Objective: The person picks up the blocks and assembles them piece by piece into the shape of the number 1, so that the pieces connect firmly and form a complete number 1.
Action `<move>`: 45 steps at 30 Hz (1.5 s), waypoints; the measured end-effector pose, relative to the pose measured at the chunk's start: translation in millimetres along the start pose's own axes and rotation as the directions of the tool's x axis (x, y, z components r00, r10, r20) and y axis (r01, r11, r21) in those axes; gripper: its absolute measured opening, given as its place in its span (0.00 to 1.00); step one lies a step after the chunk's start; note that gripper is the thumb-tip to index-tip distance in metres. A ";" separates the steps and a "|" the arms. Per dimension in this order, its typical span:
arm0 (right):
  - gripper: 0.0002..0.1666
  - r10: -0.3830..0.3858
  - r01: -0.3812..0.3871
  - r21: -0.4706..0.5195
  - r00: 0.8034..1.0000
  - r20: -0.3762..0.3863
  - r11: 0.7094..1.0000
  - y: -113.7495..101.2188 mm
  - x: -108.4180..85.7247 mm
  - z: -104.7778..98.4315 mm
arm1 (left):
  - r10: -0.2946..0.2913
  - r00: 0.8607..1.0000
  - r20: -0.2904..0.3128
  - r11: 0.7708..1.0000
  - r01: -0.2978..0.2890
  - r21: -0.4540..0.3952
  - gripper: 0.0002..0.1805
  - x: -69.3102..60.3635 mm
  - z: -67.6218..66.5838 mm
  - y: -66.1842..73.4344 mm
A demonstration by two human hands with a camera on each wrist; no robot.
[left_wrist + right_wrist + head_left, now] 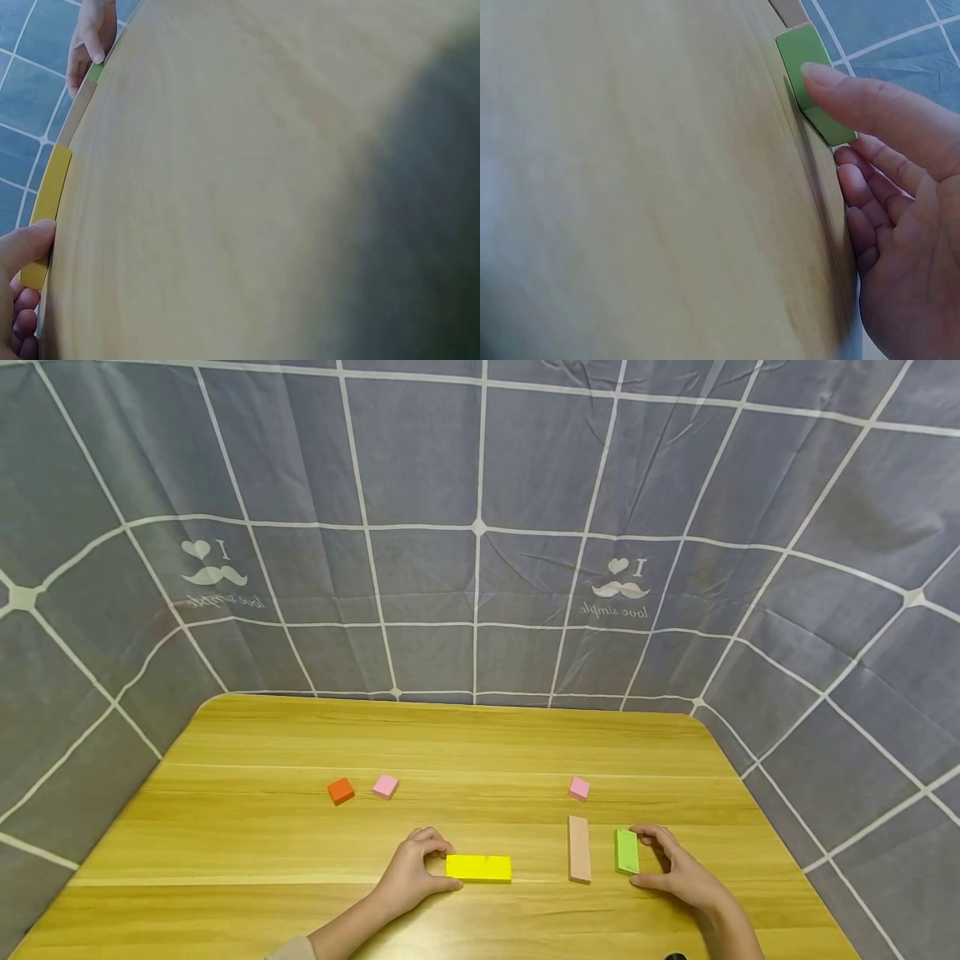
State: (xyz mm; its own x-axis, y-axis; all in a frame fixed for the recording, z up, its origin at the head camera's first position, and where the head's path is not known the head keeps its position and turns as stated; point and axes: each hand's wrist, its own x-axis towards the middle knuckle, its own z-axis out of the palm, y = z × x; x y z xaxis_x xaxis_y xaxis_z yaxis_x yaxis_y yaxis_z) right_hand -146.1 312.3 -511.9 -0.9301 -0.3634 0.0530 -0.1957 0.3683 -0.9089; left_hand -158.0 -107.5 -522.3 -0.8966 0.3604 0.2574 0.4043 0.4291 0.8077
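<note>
In the head view a long yellow block (478,869) lies crosswise on the table, and my left hand (415,871) pinches its left end between thumb and fingers. The left wrist view shows the thumb over the near end of that yellow block (51,187). Farther right, my right hand (677,868) holds a short green block (627,851) by its near and far ends. Thumb and fingers also grip the green block (810,75) in the right wrist view, where it looks tilted. Between the hands lies a long pale wooden block (579,849), touched by neither.
Toward the back of the wooden table (480,743) lie an orange block (341,791), a pink block (386,787) beside it, and another pink block (579,788) behind the pale one. A small dark object (676,957) shows at the front edge. Grey checked cloth (420,577) surrounds the table.
</note>
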 end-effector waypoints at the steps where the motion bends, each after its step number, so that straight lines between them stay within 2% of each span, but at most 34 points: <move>1: 0.39 -0.002 0.002 0.002 1.000 -0.001 1.000 0.1 -0.2 0.0 | 0.000 1.000 0.000 1.000 0.000 -0.001 0.17 -0.3 0.2 0.1; 7: 0.37 -0.049 0.049 0.001 0.999 -0.003 0.999 -1.7 -1.5 0.8 | 0.006 1.000 -0.008 1.000 -0.006 0.005 0.17 -1.7 2.0 -0.8; 18: 0.36 -0.081 0.080 -0.022 0.996 -0.041 0.997 3.7 -0.9 1.0 | 0.000 1.000 -0.006 1.000 0.000 0.015 0.18 -4.6 3.7 -0.3; 25: 0.37 -0.028 0.018 -0.088 0.993 -0.112 0.996 1.9 -0.1 1.3 | -0.002 1.000 0.006 1.000 0.002 0.010 0.18 -5.9 3.8 1.5; 31: 0.38 0.037 -0.038 -0.004 0.987 -0.159 0.999 -8.3 6.2 5.3 | 0.006 1.000 0.022 1.000 -0.006 0.000 0.18 -6.7 3.8 3.0; 33: 0.38 0.020 -0.024 -0.021 0.984 -0.175 0.999 -12.2 9.7 7.0 | 0.012 1.000 0.026 1.000 -0.012 0.000 0.18 -7.1 3.8 3.3; 39: 0.37 -0.073 0.038 -0.174 0.977 -0.200 0.984 -25.5 22.1 11.8 | 0.019 1.000 0.022 1.000 -0.019 0.005 0.17 -8.2 4.1 3.7; 45: 0.38 -0.108 0.073 -0.190 0.977 -0.185 0.979 -35.4 38.2 20.1 | 0.012 1.000 0.020 1.000 -0.013 0.015 0.17 -8.2 5.5 3.9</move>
State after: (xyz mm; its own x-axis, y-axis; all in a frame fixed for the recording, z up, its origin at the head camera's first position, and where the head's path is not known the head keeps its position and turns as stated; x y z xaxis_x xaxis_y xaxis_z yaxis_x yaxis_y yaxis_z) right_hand -168.5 268.2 -486.0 -0.9447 -0.2366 0.2269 -0.3183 0.4968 -0.8074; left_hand -148.1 -104.3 -524.2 -0.8878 0.3820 0.2566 0.4181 0.4366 0.7966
